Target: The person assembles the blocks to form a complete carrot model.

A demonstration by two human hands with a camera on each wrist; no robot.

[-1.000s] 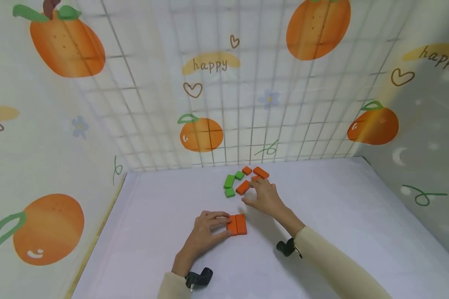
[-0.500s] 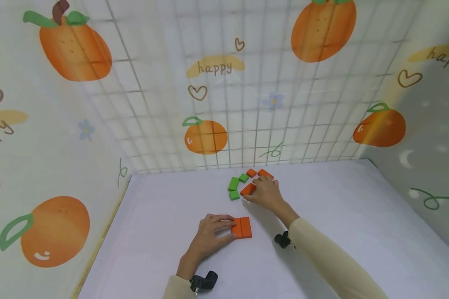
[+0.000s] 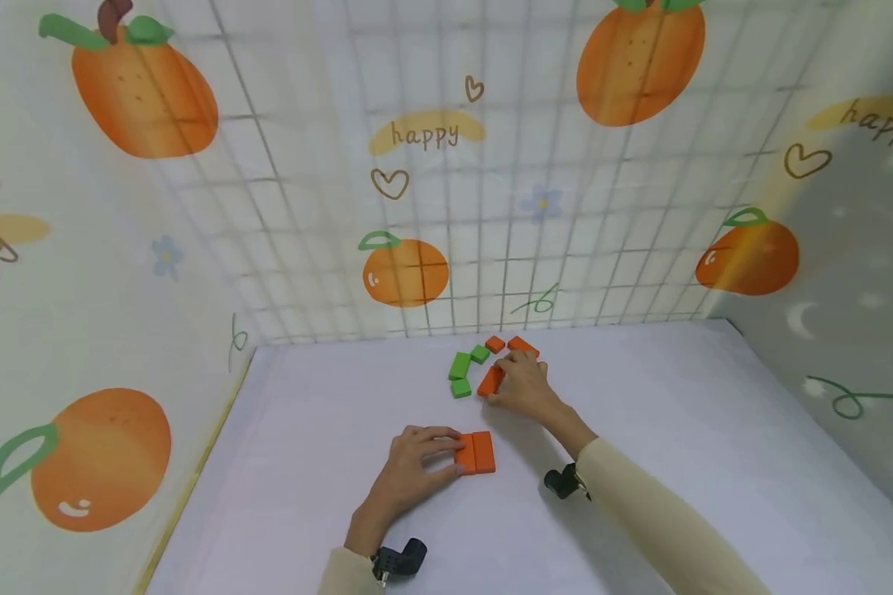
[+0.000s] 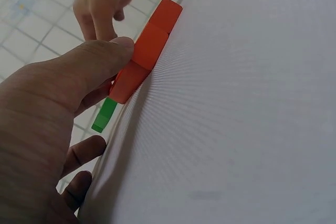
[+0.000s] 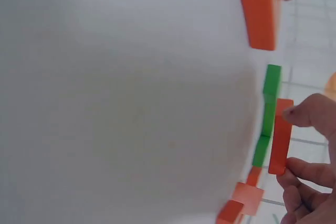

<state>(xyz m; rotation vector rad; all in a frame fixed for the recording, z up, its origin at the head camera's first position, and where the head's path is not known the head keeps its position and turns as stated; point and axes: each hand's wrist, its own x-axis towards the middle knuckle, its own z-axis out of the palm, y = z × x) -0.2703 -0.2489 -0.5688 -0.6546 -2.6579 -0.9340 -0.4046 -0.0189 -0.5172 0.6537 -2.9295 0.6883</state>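
Observation:
Two flat orange blocks lie side by side on the white surface. My left hand (image 3: 409,469) pinches the left orange block (image 3: 465,459) at its near and far ends, with the thumb (image 4: 118,53) on it in the left wrist view. The right orange block (image 3: 484,452) touches it. Farther back, my right hand (image 3: 528,387) grips another orange block (image 3: 489,383) end to end between thumb and fingers. In the right wrist view that held block (image 5: 281,140) looks slightly tilted; whether it touches the surface I cannot tell.
Left of my right hand stand a long green block (image 3: 459,366) and two small green blocks, one nearer (image 3: 460,388), one farther (image 3: 479,354). Behind lie a small orange block (image 3: 494,345) and a long orange block (image 3: 523,345), partly hidden. A printed curtain (image 3: 305,248) borders the table.
My right hand has come down around the orange block, closed its fingers on it and turned it slightly more upright in view. The left hand stays at the paired blocks.

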